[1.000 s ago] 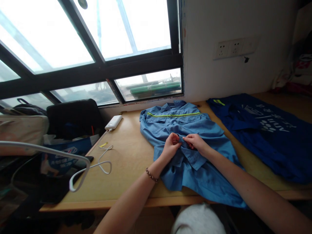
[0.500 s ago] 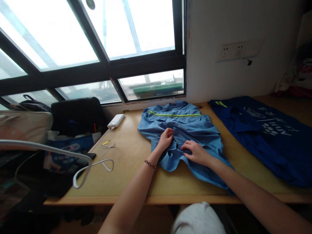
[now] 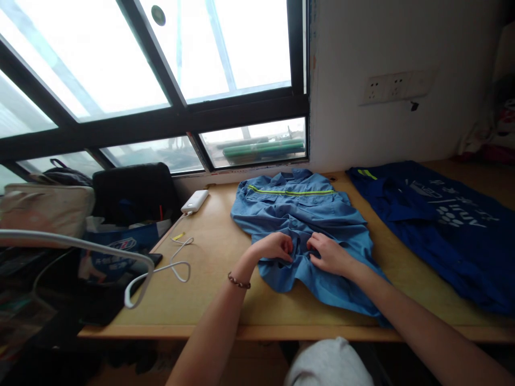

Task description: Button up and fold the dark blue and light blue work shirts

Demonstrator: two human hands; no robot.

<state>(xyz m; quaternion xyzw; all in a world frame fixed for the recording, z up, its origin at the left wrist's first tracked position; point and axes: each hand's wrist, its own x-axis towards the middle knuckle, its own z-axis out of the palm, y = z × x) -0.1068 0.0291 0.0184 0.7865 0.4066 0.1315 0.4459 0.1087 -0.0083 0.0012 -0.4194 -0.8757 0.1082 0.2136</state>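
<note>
A light blue work shirt (image 3: 309, 214) with a yellow-green reflective stripe across its chest lies front up on the table, collar toward the window. Its lower front is rumpled between my hands. My left hand (image 3: 277, 246), with a braided bracelet at the wrist, has its fingers curled and closed on the front of the shirt. Close by on the right, my right hand (image 3: 328, 253) pinches the cloth on the other side of the front opening. The fingertips of both hands are partly hidden in the folds.
A dark blue garment (image 3: 434, 225) with white lettering lies at the right of the wooden table (image 3: 201, 289). At the left are a white power bank (image 3: 195, 200) with a cable (image 3: 181, 262), and bags (image 3: 120, 241) beyond the table edge. A window (image 3: 225, 53) stands behind.
My left hand has moved down the shirt front, toward the table's near edge, and now grips lower. The right hand stays near its place on the cloth. The view has shifted slightly.
</note>
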